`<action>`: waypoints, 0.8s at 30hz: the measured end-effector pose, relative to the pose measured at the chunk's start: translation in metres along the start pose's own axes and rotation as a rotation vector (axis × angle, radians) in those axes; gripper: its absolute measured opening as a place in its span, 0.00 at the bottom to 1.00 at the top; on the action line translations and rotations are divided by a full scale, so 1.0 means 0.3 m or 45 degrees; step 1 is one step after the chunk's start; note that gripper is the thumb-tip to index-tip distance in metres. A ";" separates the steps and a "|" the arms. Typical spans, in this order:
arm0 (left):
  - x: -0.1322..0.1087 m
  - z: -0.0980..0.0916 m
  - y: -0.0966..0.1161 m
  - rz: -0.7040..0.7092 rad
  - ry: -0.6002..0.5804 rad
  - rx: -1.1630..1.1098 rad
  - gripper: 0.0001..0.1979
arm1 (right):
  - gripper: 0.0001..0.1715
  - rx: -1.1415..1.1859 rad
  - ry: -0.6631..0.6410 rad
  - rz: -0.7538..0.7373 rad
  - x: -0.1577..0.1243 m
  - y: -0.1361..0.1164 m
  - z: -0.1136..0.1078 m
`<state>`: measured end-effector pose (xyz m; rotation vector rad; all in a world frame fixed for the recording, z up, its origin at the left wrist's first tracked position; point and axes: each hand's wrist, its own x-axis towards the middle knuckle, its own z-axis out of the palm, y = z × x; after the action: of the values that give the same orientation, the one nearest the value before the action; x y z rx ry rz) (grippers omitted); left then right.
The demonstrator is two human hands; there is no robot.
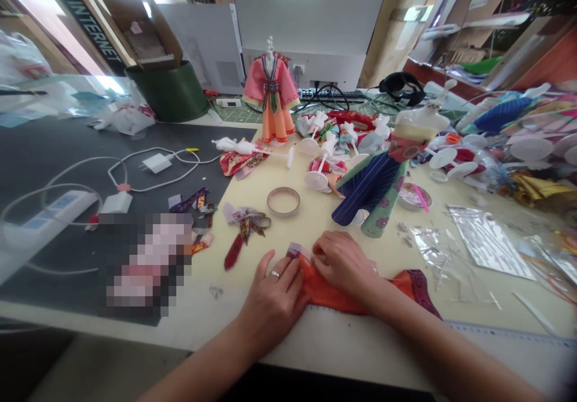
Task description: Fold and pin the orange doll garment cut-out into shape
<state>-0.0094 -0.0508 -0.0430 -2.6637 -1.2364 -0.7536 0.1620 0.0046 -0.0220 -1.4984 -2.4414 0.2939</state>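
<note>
A piece of orange cloth [336, 300] with a dark purple patterned border [422, 292] lies at the table's front edge. My left hand [277, 285], with a ring on one finger, rests on its left end, fingers bent together against the cloth and thumb apart. Over the top edge, my right hand [345, 264] is closed, its fingertips pinching the cloth beside a small purple and pale strip [295, 250]. What lies under both hands is hidden. Just behind stands a doll form [412, 125] wearing a blue and green skirt. A roll of tape [283, 202] lies nearby.
Left of the hands are a dark red patterned ribbon [234, 252], fabric scraps [193, 201], a blurred-out item [151, 261] and white cables [198, 155]. A dressed doll form [271, 95] stands at the back. Plastic packets [489, 240] and a ruler [505, 331] lie right.
</note>
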 end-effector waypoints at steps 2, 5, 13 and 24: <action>0.002 -0.001 0.000 0.005 0.003 0.000 0.13 | 0.07 -0.030 -0.010 -0.002 0.004 -0.002 0.000; 0.004 -0.002 0.002 -0.001 -0.005 -0.007 0.13 | 0.09 -0.051 -0.013 -0.008 0.008 -0.002 0.003; -0.002 0.000 0.002 -0.029 -0.017 -0.024 0.14 | 0.08 -0.052 0.014 0.000 -0.004 -0.009 0.011; -0.006 0.006 -0.001 -0.013 0.003 -0.022 0.14 | 0.09 -0.084 -0.045 -0.007 0.013 -0.019 0.006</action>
<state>-0.0100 -0.0512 -0.0456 -2.6714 -1.2500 -0.7723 0.1550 0.0053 -0.0216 -1.5259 -2.5050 0.2429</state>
